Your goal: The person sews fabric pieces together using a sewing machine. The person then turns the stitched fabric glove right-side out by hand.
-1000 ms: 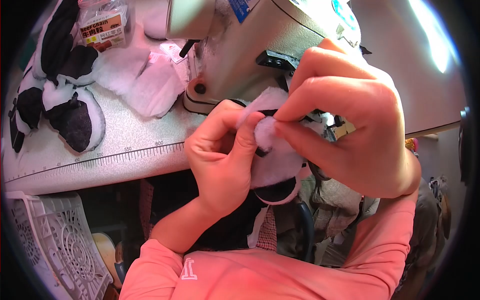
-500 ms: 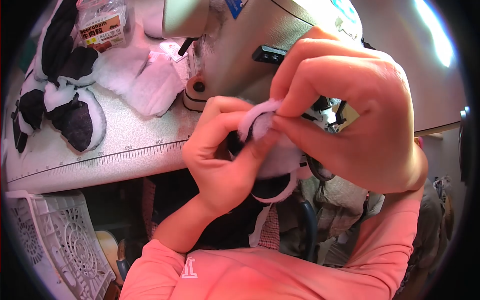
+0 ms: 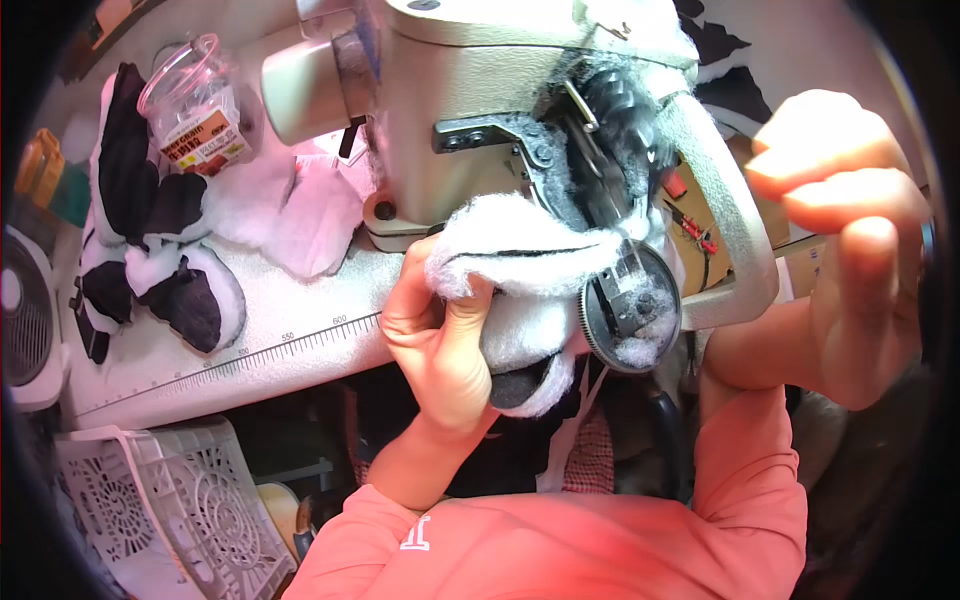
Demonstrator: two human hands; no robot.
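Fingers (image 3: 461,318) of the left hand (image 3: 440,350) pinch a folded, dark-backed piece of fluffy white fabric (image 3: 522,270) at the toothed black disc (image 3: 594,318) of a cream metal sewing machine (image 3: 410,90). The right hand (image 3: 850,205) is raised, loosely curled, fingers (image 3: 815,120) parted; a curved cream bar (image 3: 738,210) stands between. Black-and-white plush pieces (image 3: 205,310) and a clear plastic jar (image 3: 188,95) share the tabletop (image 3: 300,325).

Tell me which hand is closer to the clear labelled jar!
Left. The left hand, holding fluffy fabric, is right of the clear labelled jar and nearer the person; the right hand is much farther right.
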